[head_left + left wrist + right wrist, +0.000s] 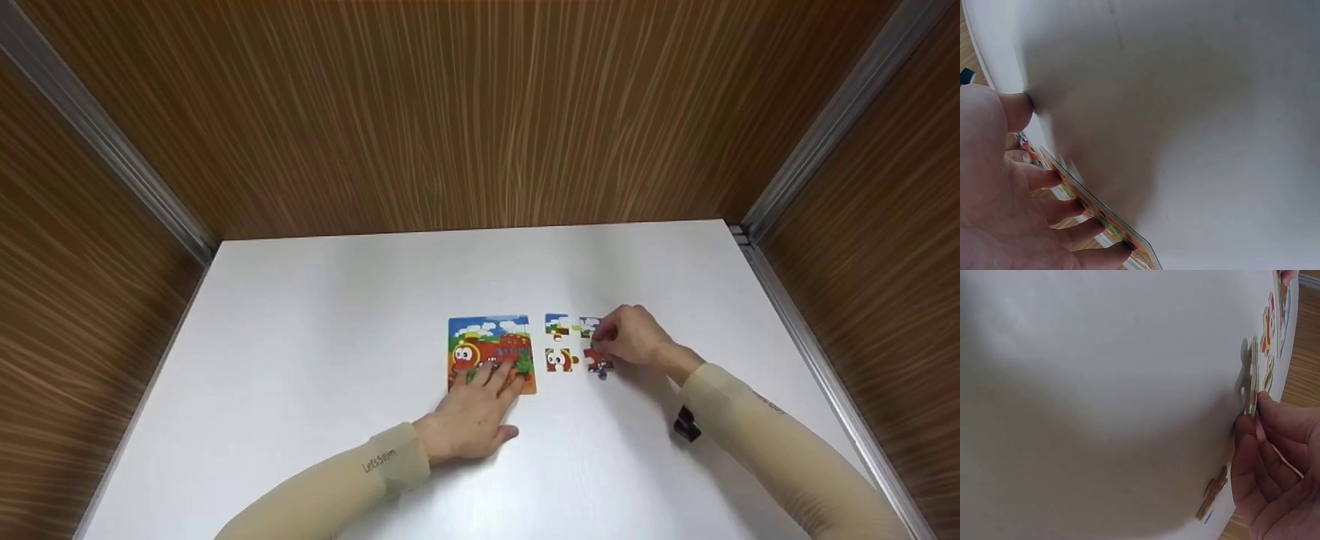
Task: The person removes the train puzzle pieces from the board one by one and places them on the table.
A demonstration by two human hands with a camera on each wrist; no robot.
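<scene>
My left hand lies with spread, straight fingers on the lower part of a picture board showing a red cartoon train. In the left wrist view, fingertips press on the near edge of that board, and the thumb rests on the table. My right hand pinches a jigsaw piece between thumb and fingers, close over the table. From the head view, a red jigsaw piece shows below those fingertips, and a blue-and-white jigsaw piece shows beside them, partly hidden.
Left of the right hand lie a sky-coloured piece and a piece with a cartoon eye. Another piece lies nearby in the right wrist view. Wood-patterned walls enclose the white table. A small black object shows under the right forearm.
</scene>
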